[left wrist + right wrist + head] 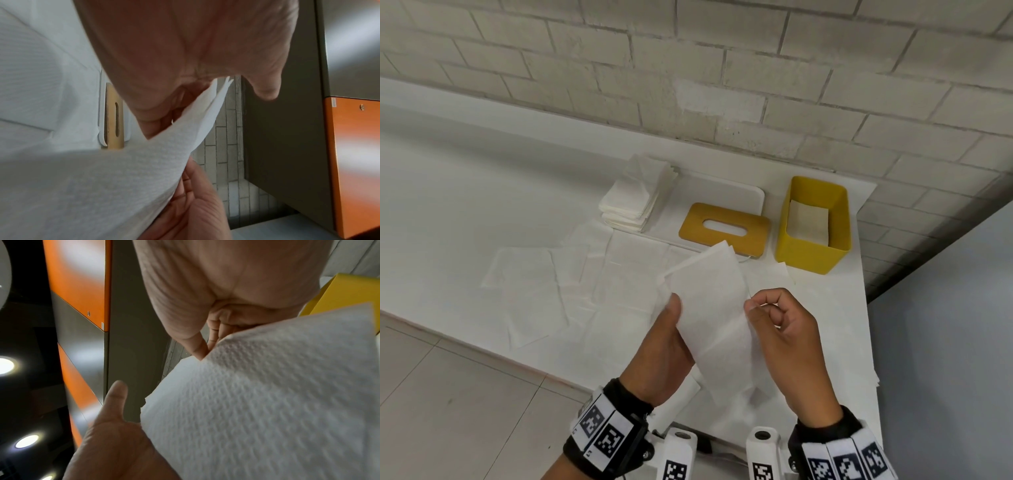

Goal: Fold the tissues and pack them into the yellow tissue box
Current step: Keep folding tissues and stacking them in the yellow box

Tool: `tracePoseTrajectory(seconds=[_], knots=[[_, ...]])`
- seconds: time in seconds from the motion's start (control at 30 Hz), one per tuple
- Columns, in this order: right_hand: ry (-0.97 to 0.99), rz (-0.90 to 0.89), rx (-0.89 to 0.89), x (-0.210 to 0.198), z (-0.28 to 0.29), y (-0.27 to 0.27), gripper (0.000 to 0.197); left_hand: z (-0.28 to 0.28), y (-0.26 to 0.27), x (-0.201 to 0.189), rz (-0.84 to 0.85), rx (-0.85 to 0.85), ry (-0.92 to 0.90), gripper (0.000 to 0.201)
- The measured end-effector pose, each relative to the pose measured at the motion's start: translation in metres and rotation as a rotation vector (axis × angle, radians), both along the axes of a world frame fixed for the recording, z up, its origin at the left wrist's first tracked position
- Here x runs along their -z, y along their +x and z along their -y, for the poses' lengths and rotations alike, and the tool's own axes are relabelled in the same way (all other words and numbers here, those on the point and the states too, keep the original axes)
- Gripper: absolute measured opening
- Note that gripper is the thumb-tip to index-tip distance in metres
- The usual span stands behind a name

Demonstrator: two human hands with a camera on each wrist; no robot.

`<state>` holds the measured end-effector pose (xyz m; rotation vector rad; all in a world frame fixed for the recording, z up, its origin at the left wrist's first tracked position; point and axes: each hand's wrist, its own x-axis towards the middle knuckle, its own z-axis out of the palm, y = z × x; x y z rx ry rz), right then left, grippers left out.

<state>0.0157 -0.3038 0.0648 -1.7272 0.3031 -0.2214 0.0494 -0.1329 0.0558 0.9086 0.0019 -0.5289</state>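
- A person holds a folded white tissue (710, 308) above the near right part of a white tabletop (465, 205), the long strip slanting from near the wrists up toward the far side.
- The left hand (664, 356) supports the tissue from beneath along its left edge, thumb laid on top; the left wrist view shows the fingers curled under the sheet, so this hand grips it.
- The right hand (787, 329) pinches the tissue's right edge between thumb and forefinger, the other fingers curled in toward the palm.
- The tissue's far end shows layered edges and points toward the yellow tissue box (813, 228), which stands open on the far right of the tabletop, well apart from both hands.
- One folded tissue (810, 222) lies flat inside the box.
- The box's tan lid (722, 228), with an oval slot, lies flat just left of the box, resting on a white tray (726, 195).
- A stack of folded tissues (633, 198) sits at the tray's left end, near a pale brick wall (722, 68).
- Unfolded tissues (534, 284) lie spread flat on the tabletop, left of the hands.
- Both wrists wear black bands (607, 431) carrying printed square markers.
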Motion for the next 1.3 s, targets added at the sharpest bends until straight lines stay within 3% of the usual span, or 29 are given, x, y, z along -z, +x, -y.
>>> tracePoseTrajectory(seconds=[0.33, 0.63, 0.77, 0.9, 0.97, 1.07, 1.3], knots=[[0.015, 0.01, 0.021, 0.001, 0.004, -0.001, 0.009, 0.01, 0.004, -0.003, -0.02, -0.026, 0.101, 0.045], [0.002, -0.006, -0.002, 0.002, 0.007, 0.0, 0.009, 0.013, 0.008, -0.004, -0.064, -0.09, 0.145, 0.047], [0.025, -0.13, -0.02, 0.014, 0.023, 0.004, 0.01, -0.011, 0.022, -0.006, -0.066, -0.22, 0.214, 0.027], [-0.256, -0.359, -0.105, 0.05, 0.045, 0.008, 0.006, -0.069, 0.044, -0.012, -0.035, -0.394, 0.331, 0.021], [-0.431, -0.472, -0.215, 0.068, 0.044, 0.007, 0.022, -0.104, 0.049, -0.013, -0.029, -0.476, 0.422, 0.018], [-0.588, -0.501, -0.299, 0.086, 0.026, 0.006, 0.04, -0.145, 0.051, -0.01, -0.033, -0.553, 0.534, 0.018], [-0.566, -0.529, -0.25, 0.091, -0.02, 0.021, 0.047, -0.168, 0.045, 0.002, -0.1, -0.501, 0.625, 0.02]])
